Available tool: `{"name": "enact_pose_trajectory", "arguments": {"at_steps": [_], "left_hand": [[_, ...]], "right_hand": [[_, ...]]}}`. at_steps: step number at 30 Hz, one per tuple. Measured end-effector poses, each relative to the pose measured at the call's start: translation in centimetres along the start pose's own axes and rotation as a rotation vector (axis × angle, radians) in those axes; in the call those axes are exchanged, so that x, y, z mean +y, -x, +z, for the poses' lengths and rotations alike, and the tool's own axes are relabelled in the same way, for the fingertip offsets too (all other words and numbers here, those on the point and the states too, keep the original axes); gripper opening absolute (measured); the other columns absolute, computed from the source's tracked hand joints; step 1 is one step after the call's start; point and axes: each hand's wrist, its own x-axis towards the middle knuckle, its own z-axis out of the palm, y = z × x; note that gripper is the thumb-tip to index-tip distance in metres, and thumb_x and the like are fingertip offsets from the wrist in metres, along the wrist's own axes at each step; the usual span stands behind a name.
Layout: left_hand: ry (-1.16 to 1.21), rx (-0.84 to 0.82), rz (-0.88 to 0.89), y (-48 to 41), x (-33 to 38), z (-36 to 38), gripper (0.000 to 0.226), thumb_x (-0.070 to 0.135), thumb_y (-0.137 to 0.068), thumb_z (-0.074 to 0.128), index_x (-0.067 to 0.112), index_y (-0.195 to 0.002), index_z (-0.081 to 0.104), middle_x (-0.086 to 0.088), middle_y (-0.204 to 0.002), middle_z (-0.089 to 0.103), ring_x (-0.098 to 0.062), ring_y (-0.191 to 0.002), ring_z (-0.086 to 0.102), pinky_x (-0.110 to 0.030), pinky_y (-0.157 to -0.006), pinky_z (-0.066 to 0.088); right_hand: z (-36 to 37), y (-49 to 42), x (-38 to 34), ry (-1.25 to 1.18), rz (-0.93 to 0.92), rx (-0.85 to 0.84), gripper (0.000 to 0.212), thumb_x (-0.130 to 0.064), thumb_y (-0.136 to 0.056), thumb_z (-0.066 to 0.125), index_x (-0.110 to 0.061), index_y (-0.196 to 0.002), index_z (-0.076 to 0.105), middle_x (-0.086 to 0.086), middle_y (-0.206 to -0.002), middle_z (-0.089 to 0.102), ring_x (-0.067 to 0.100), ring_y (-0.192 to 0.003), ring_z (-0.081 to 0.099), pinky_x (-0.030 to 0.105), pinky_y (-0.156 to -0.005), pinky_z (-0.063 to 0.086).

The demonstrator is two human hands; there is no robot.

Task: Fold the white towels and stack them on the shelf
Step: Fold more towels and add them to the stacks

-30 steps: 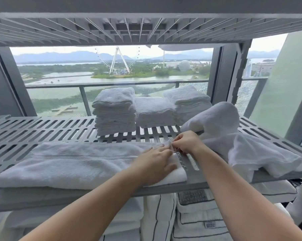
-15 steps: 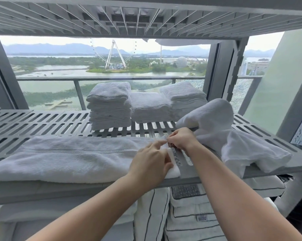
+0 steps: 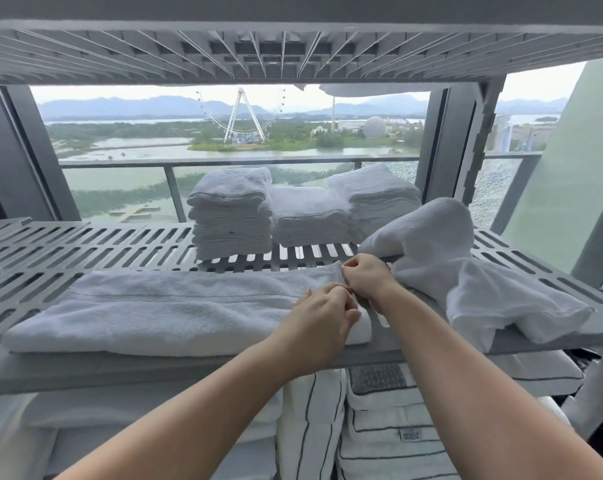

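Two hands work the right end of the towel point(image 3: 154, 306), which lies as a long folded band along the front of the shelf point(image 3: 85, 244), from its left part to the middle. Our left hand point(image 3: 322, 318) pinches the near corner and our right hand point(image 3: 366, 277) pinches the far corner, fingers curled on the cloth. To fold well, we judge both corners should rise level, travel leftward over the band and land edge on edge before we press flat. Slotted shelf shows behind the towel on the left, so that sweep has room. The upper shelf point(image 3: 293, 46) sits low, so the lift should be shallow. Three stacks point(image 3: 308, 216) stand behind our hands. At right a loose heap point(image 3: 466, 271) lies just beside our right wrist and droops over the front edge, where it may snag.
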Motion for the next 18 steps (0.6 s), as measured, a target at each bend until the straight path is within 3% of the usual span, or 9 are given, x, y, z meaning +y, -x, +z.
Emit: {"name": "enact_pose_trajectory", "arguments": {"at_steps": [3, 5, 6, 9, 11, 13, 14, 16, 18], "left_hand": [[-0.03, -0.054, 0.06, 0.0, -0.3, 0.0, 0.014, 0.03, -0.101, 0.053, 0.022, -0.104, 0.064, 0.005, -0.14, 0.053, -0.009, -0.136, 0.041, -0.035, -0.122, 0.015], [0.071, 0.007, 0.059, 0.2, -0.9, -1.2, 0.013, 0.028, -0.099, 0.058, 0.024, -0.106, 0.068, 0.008, -0.141, 0.054, -0.004, -0.129, 0.047, -0.013, -0.107, 0.026], [0.097, 0.059, 0.024, 0.2, -1.5, -2.1, 0.014, 0.027, -0.099, 0.058, 0.026, -0.108, 0.068, 0.01, -0.139, 0.056, -0.003, -0.126, 0.049, -0.01, -0.099, 0.029], [-0.055, 0.14, -0.087, -0.2, -4.6, -4.6, 0.021, 0.036, -0.097, 0.058, 0.032, -0.118, 0.063, 0.009, -0.136, 0.057, -0.01, -0.12, 0.054, -0.024, -0.092, 0.036], [-0.236, 0.007, -0.16, -0.4, -6.5, -5.0, 0.046, 0.059, -0.093, 0.053, 0.038, -0.135, 0.054, 0.005, -0.152, 0.043, -0.018, -0.137, 0.043, -0.032, -0.106, 0.034], [-0.378, -0.205, -0.261, -0.4, -7.4, -4.5, 0.085, 0.092, -0.077, 0.029, 0.05, -0.151, 0.025, 0.004, -0.167, 0.003, -0.022, -0.154, 0.006, -0.046, -0.123, 0.006], [-0.404, -0.266, -0.296, -0.5, -7.7, -4.1, 0.099, 0.101, -0.066, 0.017, 0.054, -0.153, 0.01, 0.004, -0.166, -0.013, -0.021, -0.153, -0.01, -0.051, -0.122, -0.007], [-0.412, -0.305, -0.32, -0.8, -8.2, -3.5, 0.11, 0.107, -0.054, 0.008, 0.057, -0.15, -0.005, 0.004, -0.163, -0.026, -0.02, -0.15, -0.024, -0.054, -0.118, -0.017], [-0.423, -0.325, -0.327, -1.1, -8.4, -3.4, 0.111, 0.109, -0.051, 0.01, 0.059, -0.149, -0.009, 0.004, -0.161, -0.03, -0.02, -0.148, -0.028, -0.053, -0.117, -0.02]], "right_hand": [[-0.1, 0.2, -0.2, -0.05, 0.001, -0.008, 0.029, -0.024, -0.092, 0.058, -0.002, -0.08, 0.073, 0.013, -0.079, 0.072, 0.026, -0.072, 0.06, 0.041, -0.073, 0.054], [-0.1, 0.3, -0.1, -0.067, -0.003, -0.019, 0.027, -0.019, -0.09, 0.055, -0.005, -0.072, 0.07, 0.01, -0.069, 0.065, 0.021, -0.068, 0.054, 0.04, -0.068, 0.052], [-0.1, 0.4, -0.1, -0.079, 0.002, -0.014, 0.027, -0.019, -0.09, 0.055, -0.008, -0.068, 0.069, 0.007, -0.068, 0.064, 0.021, -0.069, 0.056, 0.038, -0.07, 0.052], [-0.2, 0.3, 0.0, -0.179, 0.048, 0.034, 0.035, -0.034, -0.096, 0.054, -0.011, -0.075, 0.069, 0.009, -0.082, 0.069, 0.031, -0.091, 0.065, 0.039, -0.087, 0.049], [-0.5, 0.1, 0.0, -0.191, 0.115, 0.064, 0.047, -0.048, -0.096, 0.052, -0.004, -0.098, 0.071, 0.014, -0.105, 0.07, 0.033, -0.104, 0.063, 0.038, -0.093, 0.047], [-0.7, 0.1, -0.2, -0.137, 0.13, 0.046, 0.051, -0.055, -0.089, 0.059, -0.004, -0.093, 0.069, 0.011, -0.098, 0.071, 0.029, -0.092, 0.064, 0.035, -0.083, 0.048], [-0.9, 0.3, -0.4, -0.081, 0.127, 0.019, 0.05, -0.057, -0.085, 0.063, -0.007, -0.086, 0.065, 0.007, -0.088, 0.068, 0.023, -0.08, 0.062, 0.033, -0.074, 0.048], [-0.9, 0.7, -1.0, 0.028, 0.123, -0.048, 0.05, -0.061, -0.078, 0.07, -0.012, -0.081, 0.059, 0.001, -0.076, 0.061, 0.015, -0.071, 0.056, 0.029, -0.061, 0.041], [-0.7, 1.0, -1.6, 0.089, 0.102, -0.142, 0.049, -0.059, -0.074, 0.074, -0.014, -0.084, 0.059, 0.0, -0.081, 0.063, 0.02, -0.081, 0.063, 0.031, -0.067, 0.047]]}}
